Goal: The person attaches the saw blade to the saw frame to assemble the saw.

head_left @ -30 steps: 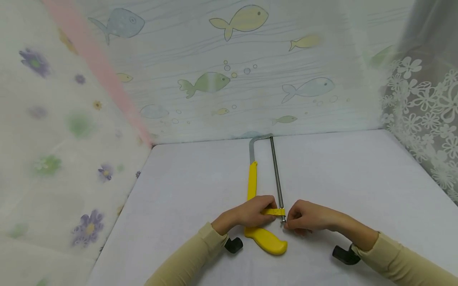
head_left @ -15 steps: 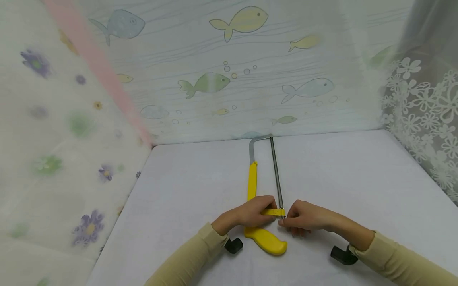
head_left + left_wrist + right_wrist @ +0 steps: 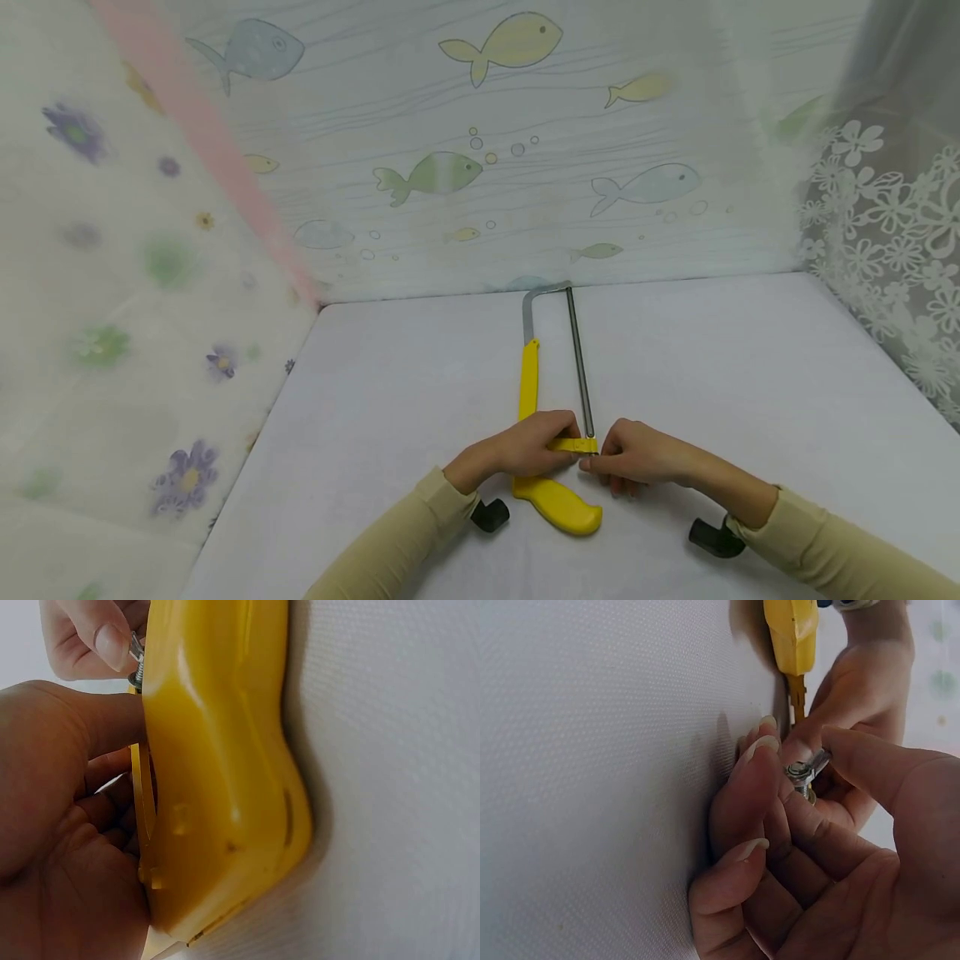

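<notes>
A hacksaw [image 3: 564, 507] lies on the white table, its yellow handle toward me and its grey metal bow [image 3: 528, 318] pointing away. On its right side runs a dark, narrow metal bar [image 3: 579, 362]. My left hand [image 3: 530, 443] grips the frame at the short yellow crosspiece [image 3: 574, 445], fingers and thumb around it. At the near end of that bar is a small metal wing nut [image 3: 819, 762]. My right hand [image 3: 645, 452] pinches it, thumb against one wing, the other fingers curled beneath. In the left wrist view the yellow handle [image 3: 217, 750] covers part of my left fingers.
Black wrist mounts [image 3: 491, 515] sit under both forearms, just above the table [image 3: 390, 392]. A fish-print cloth [image 3: 450, 108] hangs at the back edge. Flowered cloth [image 3: 150, 333] borders the left side and lace [image 3: 892, 225] the right.
My right hand has shifted slightly left, its thumb moving over the wing nut and covering it in the head view. The left hand and the hacksaw stay put.
</notes>
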The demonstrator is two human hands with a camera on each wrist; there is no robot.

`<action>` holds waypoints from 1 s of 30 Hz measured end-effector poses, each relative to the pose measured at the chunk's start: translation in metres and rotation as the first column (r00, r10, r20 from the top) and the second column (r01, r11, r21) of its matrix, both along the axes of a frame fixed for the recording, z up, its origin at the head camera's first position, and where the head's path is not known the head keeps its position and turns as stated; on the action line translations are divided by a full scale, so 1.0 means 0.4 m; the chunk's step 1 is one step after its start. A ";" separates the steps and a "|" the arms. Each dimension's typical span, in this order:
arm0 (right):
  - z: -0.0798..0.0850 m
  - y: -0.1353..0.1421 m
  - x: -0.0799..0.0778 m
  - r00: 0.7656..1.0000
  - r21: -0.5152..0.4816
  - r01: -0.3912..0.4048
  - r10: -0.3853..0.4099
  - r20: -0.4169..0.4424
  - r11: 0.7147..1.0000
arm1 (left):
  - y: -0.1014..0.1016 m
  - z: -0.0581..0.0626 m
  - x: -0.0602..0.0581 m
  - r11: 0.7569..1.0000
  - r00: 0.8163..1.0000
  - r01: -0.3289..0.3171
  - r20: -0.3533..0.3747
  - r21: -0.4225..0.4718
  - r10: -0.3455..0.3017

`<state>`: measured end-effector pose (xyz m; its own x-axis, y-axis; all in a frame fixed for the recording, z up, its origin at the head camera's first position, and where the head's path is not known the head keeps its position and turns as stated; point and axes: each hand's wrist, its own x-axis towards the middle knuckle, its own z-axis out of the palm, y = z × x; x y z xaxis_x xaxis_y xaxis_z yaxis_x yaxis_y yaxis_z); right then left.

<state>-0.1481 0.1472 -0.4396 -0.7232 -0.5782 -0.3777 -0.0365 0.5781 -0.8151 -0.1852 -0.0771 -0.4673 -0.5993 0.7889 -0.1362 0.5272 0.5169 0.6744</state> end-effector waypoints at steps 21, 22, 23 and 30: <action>0.009 0.031 -0.010 0.996 0.001 -0.071 0.071 -0.061 0.997 | 0.000 -0.002 0.000 1.000 1.000 -0.015 -0.002 -0.011 0.015; 0.008 0.031 -0.010 0.995 -0.001 -0.073 0.072 -0.065 0.997 | 0.000 -0.002 0.000 1.000 1.000 -0.014 -0.003 -0.011 0.014; 0.007 0.032 -0.010 0.995 -0.007 -0.075 0.074 -0.067 0.997 | 0.000 -0.002 0.000 1.000 1.000 -0.014 -0.004 -0.011 0.014; -0.001 0.032 -0.013 0.993 -0.042 -0.110 0.107 -0.054 0.993 | 0.000 -0.001 0.000 1.000 1.000 -0.006 -0.009 -0.008 0.006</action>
